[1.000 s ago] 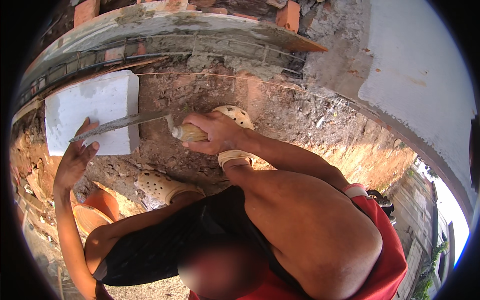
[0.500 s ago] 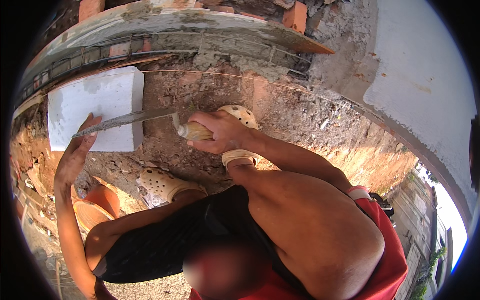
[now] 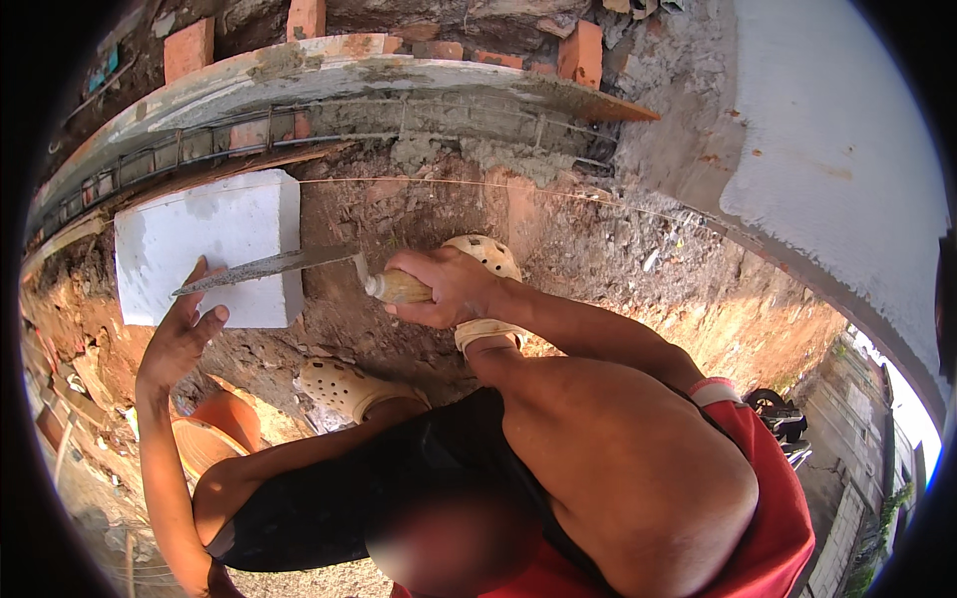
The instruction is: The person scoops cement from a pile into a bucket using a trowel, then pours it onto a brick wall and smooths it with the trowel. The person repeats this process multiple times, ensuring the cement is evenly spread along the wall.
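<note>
A pale white block (image 3: 204, 234) lies on the soil at the left. My right hand (image 3: 449, 289) grips the light wooden handle (image 3: 404, 289) of a trowel, whose mortar-smeared blade (image 3: 264, 267) reaches left across the block. My left hand (image 3: 184, 334) is at the block's lower left, fingers and thumb apart, with a fingertip at the blade near its tip; exact contact is hard to tell. My feet in perforated cream clogs (image 3: 344, 384) rest on the soil below my hands.
A thin string (image 3: 399, 179) runs above the block. Behind it are rebar and a concrete-smeared board (image 3: 249, 85) with red bricks (image 3: 578, 55). A pale wall (image 3: 827, 169) rises at the right. An orange bucket (image 3: 224, 424) stands at lower left, beside my leg.
The whole view has shifted slightly, so block, hands and trowel appear a little lower and further right. Trowel and hands keep much the same places relative to the block.
</note>
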The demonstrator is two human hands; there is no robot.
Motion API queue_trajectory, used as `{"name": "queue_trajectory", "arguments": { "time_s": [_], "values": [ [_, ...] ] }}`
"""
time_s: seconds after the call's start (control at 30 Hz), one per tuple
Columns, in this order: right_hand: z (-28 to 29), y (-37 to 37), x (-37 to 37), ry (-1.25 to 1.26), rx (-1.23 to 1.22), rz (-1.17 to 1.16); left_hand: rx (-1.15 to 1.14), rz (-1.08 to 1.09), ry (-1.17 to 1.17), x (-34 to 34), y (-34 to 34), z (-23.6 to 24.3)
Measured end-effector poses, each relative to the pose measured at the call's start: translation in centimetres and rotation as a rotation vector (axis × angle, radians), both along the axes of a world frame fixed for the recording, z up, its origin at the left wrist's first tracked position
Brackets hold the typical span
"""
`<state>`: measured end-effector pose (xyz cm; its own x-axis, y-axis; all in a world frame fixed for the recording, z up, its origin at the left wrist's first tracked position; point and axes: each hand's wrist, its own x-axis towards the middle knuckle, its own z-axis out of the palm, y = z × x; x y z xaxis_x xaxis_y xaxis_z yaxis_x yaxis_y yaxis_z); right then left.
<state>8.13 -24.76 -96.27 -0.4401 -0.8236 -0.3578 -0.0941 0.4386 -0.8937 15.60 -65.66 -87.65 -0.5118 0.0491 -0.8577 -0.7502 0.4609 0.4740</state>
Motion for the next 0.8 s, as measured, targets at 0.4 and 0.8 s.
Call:
{"name": "queue_trajectory", "arguments": {
  "time_s": [0.4,0.8],
  "values": [
    [-0.33,-0.15,0.06,-0.005,-0.021,0.013,0.016,0.008,-0.016,-0.12,-0.02,0.16],
    [0.14,-0.25,-0.37,-0.037,-0.072,0.006,0.048,0.022,-0.015,-0.49,0.74,0.66]
  ]
}}
